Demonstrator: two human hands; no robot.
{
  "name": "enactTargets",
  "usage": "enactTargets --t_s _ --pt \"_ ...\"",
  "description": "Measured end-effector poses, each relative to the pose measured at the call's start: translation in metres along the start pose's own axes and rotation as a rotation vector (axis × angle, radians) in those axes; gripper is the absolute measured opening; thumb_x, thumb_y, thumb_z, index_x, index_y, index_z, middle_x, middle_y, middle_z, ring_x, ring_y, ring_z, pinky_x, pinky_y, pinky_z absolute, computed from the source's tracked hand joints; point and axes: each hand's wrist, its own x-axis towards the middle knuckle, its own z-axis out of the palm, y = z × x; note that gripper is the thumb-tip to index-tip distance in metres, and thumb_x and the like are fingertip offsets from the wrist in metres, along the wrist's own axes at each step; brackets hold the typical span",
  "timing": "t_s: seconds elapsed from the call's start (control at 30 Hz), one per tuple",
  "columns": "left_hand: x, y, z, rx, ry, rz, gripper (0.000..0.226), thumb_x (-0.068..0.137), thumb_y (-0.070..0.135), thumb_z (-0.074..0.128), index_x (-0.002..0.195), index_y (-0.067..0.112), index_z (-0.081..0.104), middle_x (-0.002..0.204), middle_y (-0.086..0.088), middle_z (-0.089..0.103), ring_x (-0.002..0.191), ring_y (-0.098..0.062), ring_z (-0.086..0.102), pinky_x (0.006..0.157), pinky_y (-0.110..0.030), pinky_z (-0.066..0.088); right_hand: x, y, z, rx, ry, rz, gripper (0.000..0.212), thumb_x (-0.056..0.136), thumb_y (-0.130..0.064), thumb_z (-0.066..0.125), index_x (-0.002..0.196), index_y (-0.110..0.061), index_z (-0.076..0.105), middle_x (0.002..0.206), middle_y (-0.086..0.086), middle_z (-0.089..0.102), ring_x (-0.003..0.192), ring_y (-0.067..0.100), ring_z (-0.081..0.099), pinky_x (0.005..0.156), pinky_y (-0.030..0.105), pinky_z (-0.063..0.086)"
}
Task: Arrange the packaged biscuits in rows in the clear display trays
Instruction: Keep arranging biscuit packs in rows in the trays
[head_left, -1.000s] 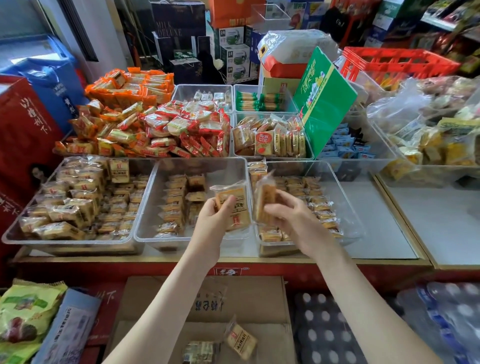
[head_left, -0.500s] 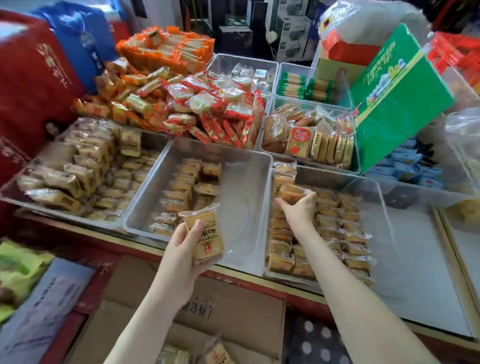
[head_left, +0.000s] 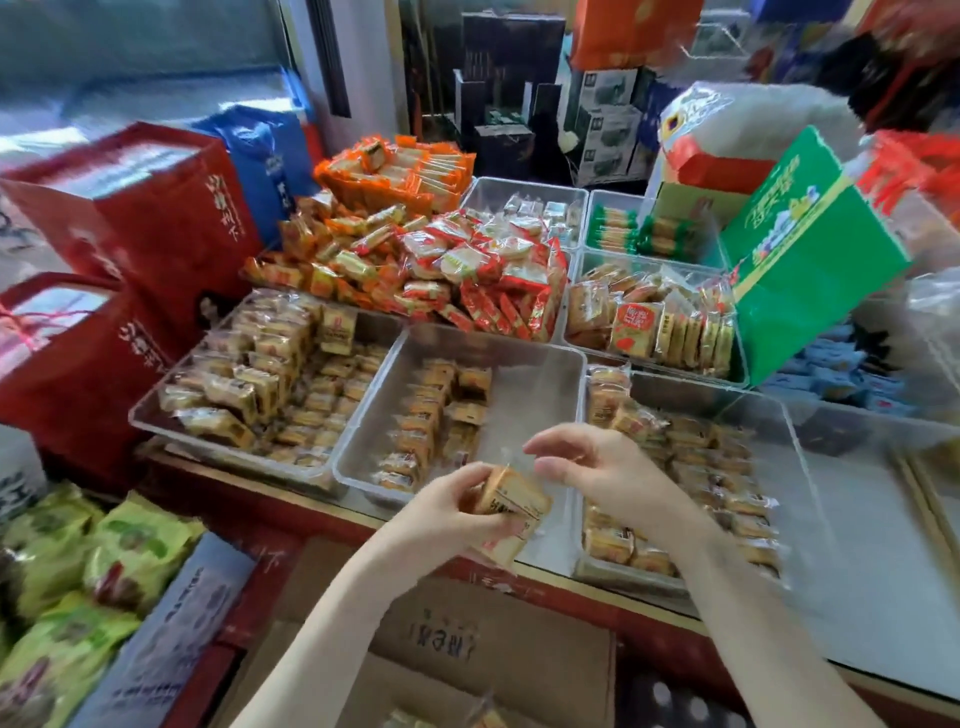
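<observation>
**Biscuit packet held over the near right corner of the middle tray**

Head view. One biscuit packet (head_left: 511, 501) is in the left hand (head_left: 447, 519). The fingers (head_left: 470, 475) are clamped on it, with the thumb on the near side and the others curled over the top edge. The packet is tilted, its printed face turned up and to the right, and it sits above the front rim of the middle tray (head_left: 535, 395).

The right hand (head_left: 608, 473) is just beside the packet on its right. Its fingers are loosely curved, with thumb and forefinger parted. The thumb tip lies close to the clear end of the wrapper, but blur hides whether it touches.

The middle tray holds two short rows of packets running front to back along its left side, and its right half is bare. The left tray (head_left: 141, 413) holds packets heaped at its left and flatter rows at its right. The right tray (head_left: 779, 415) holds rows of packets that pass under the right forearm. All three trays stand side by side on the tabletop (head_left: 872, 571).

Behind them lie a heap of red-wrapped snacks (head_left: 467, 270) and smaller trays, and a green carton (head_left: 810, 249) leans at the right rear. Red gift bags (head_left: 156, 218) stand at the left. A cardboard box (head_left: 519, 649) sits below the tabletop's front edge under the forearms, with green bags (head_left: 104, 561) at the lower left
</observation>
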Motion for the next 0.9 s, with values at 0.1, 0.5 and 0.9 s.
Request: enactTargets --t_s 0.1,0.5,0.9 --pt "-0.01 0.024 -0.009 0.105 -0.045 0.072 0.031 0.084 0.012 0.074 0.111 0.023 0.064 0.095 0.001 0.071 0.082 -0.01 0.071 0.065 -0.026 0.058 -0.02 -0.02 0.009 0.116 0.081 -0.023 0.015 0.093 -0.017 0.063 0.093 -0.031 0.069 0.085 -0.013 0.07 0.081 -0.002 0.062 0.072 0.012 0.049" --pt "-0.046 0.021 -0.046 -0.377 0.121 0.275 0.031 0.081 0.022 0.069 0.108 0.008 0.068 0.105 -0.013 0.074 0.103 -0.027 0.066 0.091 -0.038 0.05 -0.043 -0.063 0.07 0.402 0.768 -0.014 0.022 0.102 -0.012 0.044 0.092 -0.02 0.062 0.085 0.0 0.068 0.073 0.007 0.064 0.067 0.023 0.056" --pt "-0.057 0.018 -0.073 -0.223 0.249 0.3 0.017 0.093 0.001 0.062 0.078 0.006 0.068 0.07 -0.007 0.068 0.066 -0.016 0.063 0.063 -0.024 0.057 -0.042 -0.076 0.103 0.517 0.863 0.098 0.025 0.102 -0.006 0.042 0.087 -0.015 0.06 0.074 0.001 0.058 0.065 0.01 0.051 0.06 0.022 0.044"
